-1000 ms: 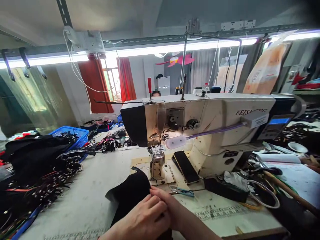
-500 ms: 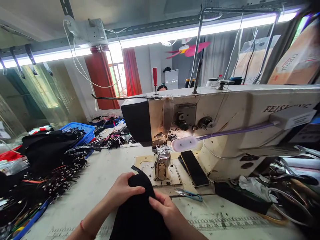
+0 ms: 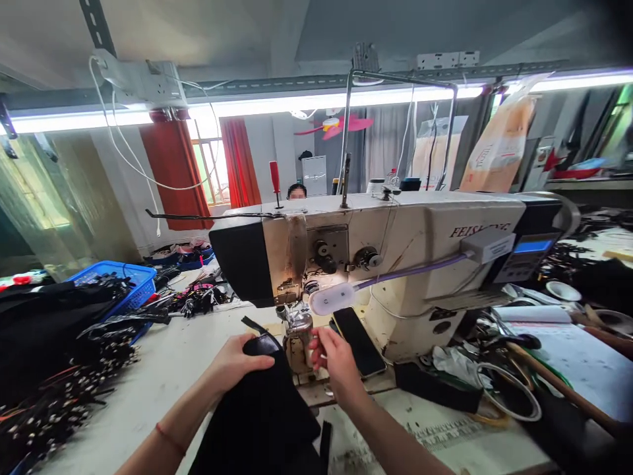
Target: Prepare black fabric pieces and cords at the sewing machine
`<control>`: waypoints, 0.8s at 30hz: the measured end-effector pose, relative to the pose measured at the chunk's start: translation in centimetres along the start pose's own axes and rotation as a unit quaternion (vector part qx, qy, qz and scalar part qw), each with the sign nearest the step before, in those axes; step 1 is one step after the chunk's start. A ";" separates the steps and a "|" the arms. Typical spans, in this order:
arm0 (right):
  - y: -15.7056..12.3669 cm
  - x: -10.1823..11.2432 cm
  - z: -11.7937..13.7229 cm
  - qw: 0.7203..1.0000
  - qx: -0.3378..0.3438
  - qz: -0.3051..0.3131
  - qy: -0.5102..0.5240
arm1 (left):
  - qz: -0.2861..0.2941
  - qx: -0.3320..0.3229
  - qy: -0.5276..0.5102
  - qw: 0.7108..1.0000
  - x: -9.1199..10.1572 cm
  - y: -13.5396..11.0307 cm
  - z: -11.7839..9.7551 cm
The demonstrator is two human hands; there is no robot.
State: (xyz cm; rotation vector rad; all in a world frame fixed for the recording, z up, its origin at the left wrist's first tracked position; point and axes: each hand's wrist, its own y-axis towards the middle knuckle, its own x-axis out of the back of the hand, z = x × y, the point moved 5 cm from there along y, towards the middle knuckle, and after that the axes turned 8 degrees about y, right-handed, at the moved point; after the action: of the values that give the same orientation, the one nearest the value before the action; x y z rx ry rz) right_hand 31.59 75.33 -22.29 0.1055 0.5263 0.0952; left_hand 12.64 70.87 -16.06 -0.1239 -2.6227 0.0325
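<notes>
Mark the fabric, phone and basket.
fabric (image 3: 262, 409): head view, middle of the black cloth.
phone (image 3: 359, 341): head view, centre of its screen.
basket (image 3: 131, 297): head view, blue side wall.

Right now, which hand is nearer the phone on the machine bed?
Right. The right hand sits just left of the phone; the left hand grips the black fabric farther left, beyond the needle post.

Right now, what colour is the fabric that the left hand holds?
Plain black; the soft black fabric piece shows best in the head view.
</notes>
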 end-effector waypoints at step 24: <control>4.4 -1.2 4.0 0.957 0.123 0.142 -0.219 | -0.109 -0.104 0.451 0.880 2.8 5.0 4.9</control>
State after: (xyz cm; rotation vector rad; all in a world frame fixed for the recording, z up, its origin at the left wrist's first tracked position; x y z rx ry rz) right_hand 32.34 79.19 -17.70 0.4368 0.0731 0.2795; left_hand 8.21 76.13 -19.19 0.0760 -1.6790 -0.3143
